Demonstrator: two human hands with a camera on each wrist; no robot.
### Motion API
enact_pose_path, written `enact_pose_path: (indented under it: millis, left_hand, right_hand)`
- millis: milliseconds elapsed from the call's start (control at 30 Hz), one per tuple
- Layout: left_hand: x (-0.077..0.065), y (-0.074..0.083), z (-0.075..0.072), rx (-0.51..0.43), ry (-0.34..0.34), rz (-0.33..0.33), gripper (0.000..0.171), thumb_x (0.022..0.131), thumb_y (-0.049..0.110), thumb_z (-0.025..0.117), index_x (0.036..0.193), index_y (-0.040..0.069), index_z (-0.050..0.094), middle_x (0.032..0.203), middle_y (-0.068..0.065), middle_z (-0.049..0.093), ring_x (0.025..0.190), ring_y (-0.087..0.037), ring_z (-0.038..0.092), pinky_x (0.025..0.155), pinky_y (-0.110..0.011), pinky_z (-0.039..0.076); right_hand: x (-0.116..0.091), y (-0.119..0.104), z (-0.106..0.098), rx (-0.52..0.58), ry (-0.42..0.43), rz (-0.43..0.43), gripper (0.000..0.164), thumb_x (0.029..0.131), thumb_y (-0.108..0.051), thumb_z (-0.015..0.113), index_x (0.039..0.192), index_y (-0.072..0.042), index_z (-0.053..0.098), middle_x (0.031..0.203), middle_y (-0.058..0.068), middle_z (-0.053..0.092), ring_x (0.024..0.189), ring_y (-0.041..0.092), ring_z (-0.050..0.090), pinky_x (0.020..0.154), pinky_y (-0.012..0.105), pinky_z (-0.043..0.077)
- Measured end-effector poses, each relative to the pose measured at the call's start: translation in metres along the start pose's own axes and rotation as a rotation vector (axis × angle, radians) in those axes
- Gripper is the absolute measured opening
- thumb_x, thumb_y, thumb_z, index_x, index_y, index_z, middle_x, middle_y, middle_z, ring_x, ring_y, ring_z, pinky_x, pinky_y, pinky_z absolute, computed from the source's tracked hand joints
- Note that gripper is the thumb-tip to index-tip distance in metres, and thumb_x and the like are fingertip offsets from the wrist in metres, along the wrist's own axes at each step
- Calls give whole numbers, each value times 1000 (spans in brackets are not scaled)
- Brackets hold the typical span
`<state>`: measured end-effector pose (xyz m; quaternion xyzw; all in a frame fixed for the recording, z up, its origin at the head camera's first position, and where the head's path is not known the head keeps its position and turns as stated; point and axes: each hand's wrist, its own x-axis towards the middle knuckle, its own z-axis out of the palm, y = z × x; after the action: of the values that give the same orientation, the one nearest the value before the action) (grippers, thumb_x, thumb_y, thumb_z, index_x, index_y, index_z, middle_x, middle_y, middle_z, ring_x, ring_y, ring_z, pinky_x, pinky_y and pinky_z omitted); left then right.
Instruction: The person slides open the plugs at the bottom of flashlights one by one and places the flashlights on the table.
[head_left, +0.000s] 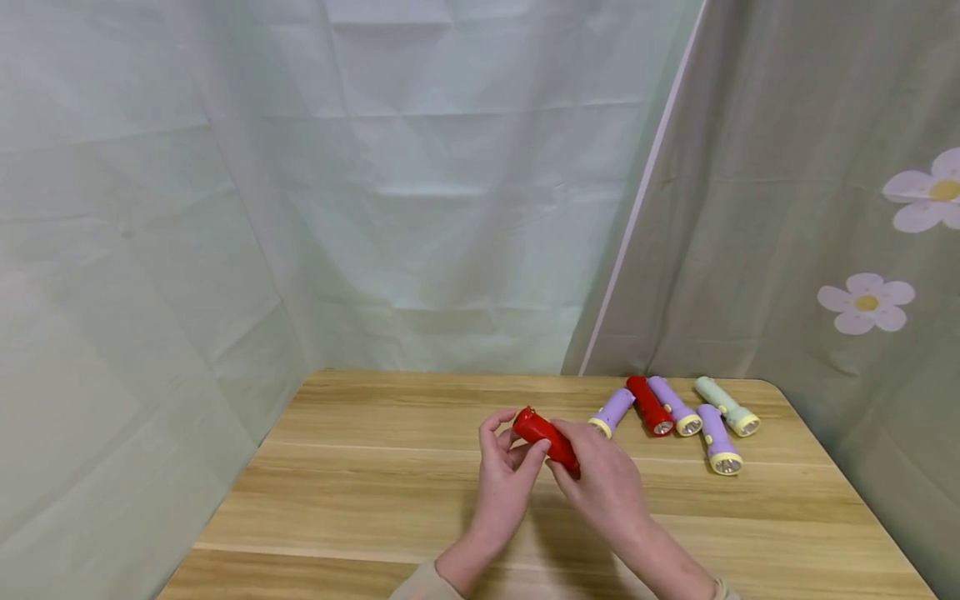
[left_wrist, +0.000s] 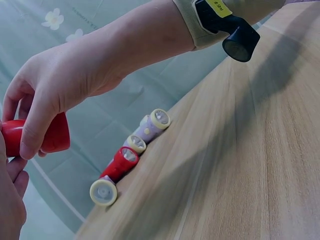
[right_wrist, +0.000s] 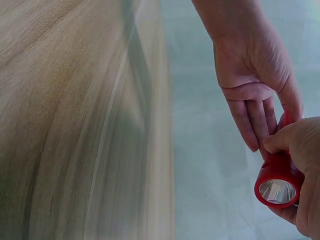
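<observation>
A red flashlight (head_left: pixel 542 433) is held above the table between both hands, tilted with its tail toward the upper left. My left hand (head_left: pixel 501 492) pinches the tail end between thumb and fingers. Around the head end, my right hand (head_left: pixel 609 477) grips the body with thumb and fingers. The right wrist view shows the reflector of that red flashlight (right_wrist: pixel 276 192) facing the camera, unlit. In the left wrist view the left hand (left_wrist: pixel 11 200) is mostly cut off by the frame edge.
Several other flashlights lie at the table's back right: a second red flashlight (head_left: pixel 649 407), purple ones with yellow rims, such as the purple flashlight (head_left: pixel 716 433), and a pale green flashlight (head_left: pixel 722 400). Curtains (head_left: pixel 450 208) hang behind the wooden table (head_left: pixel 375 483).
</observation>
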<state>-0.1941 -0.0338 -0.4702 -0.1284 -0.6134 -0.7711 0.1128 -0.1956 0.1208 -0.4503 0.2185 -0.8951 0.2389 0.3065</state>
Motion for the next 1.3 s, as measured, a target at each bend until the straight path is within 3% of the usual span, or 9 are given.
enact_pose_path:
  millis: [633,833,1100,1300]
  left_hand:
    - [0,0,-4,-1,14,35,56,99,12,70,141,6,33,128,-14,64,110,-31,67,90,-33,57]
    - [-1,0,-4,-9,34,29,56,98,12,71,140,10,33,129,-14,64,111,-31,67,92,-34,57]
    - [-2,-1,-4,-48,34,7,56,99,11,69,141,15,33,132,-17,60,102,-34,70,84,-33,59]
    - [-3,-3,-4,-50,37,12,57,99,12,69,142,15,32,131,-15,60,104,-33,70,88,-44,59]
  right_hand:
    - [-3,0,4,-7,26,-32,61,75,-17,89,132,-14,66,106,0,71,84,14,64,66,34,56]
    - [-4,1,4,-13,57,-43,57,75,-19,90,127,-12,67,105,0,70,84,14,64,66,34,57]
    - [-3,2,6,-34,95,-77,56,74,-19,91,125,-13,69,104,0,71,86,15,66,66,34,57]
    - [-2,0,5,-33,98,-85,57,74,-19,92,126,-13,69,104,-1,72,87,16,67,67,35,58]
